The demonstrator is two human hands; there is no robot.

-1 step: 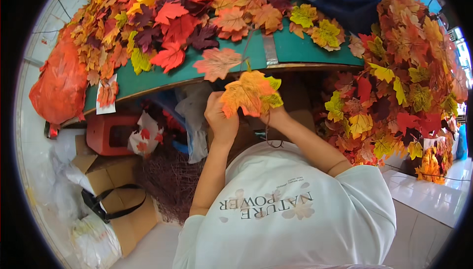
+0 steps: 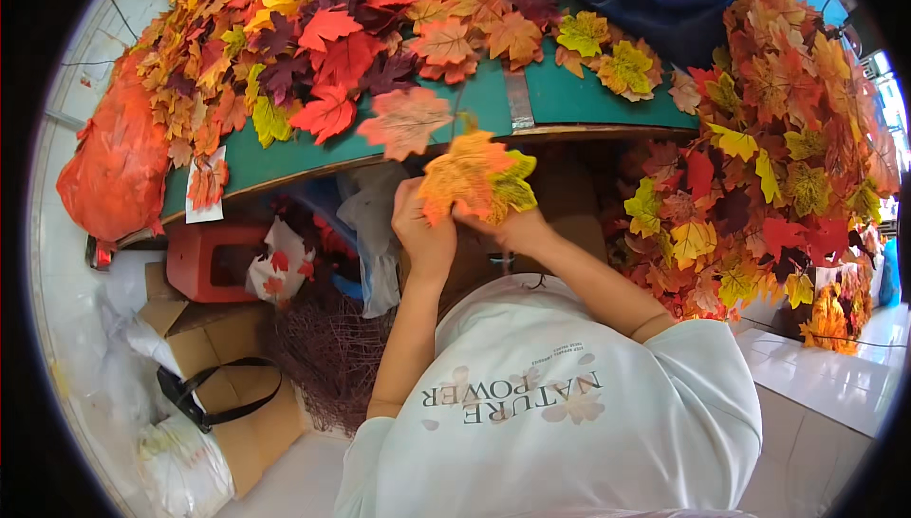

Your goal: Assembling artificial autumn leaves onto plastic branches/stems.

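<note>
So you've got a little cluster up in front of you, just off the table point(image 2: 569, 101) edge: orange leaf point(image 2: 460, 176) in the middle, green leaf point(image 2: 515, 186) tucked behind its right side, pink leaf point(image 2: 405, 122) above and to the left. I'd call it midway, honestly. Those three are together and both your hands are at the cluster's lower side, but how they're joined is hidden, so I can't say they're fixed. There's a big pile point(image 2: 332, 29) on the table and a hanging bunch point(image 2: 788, 129) off to your right; no clue which of those count as finished. Your left hand point(image 2: 418, 224) looks curled in against the orange leaf's edge, but its tips are covered, so can't tell if it's pinching anything. Your right hand point(image 2: 517, 231) reaches in under the leaves, fingertips hidden too, grip unclear. Versus the earlier frame, your right hand has come in closer to the left, the orange and pink leaves have shifted a bit left, and the pile and hanging bunch look the same.
</note>
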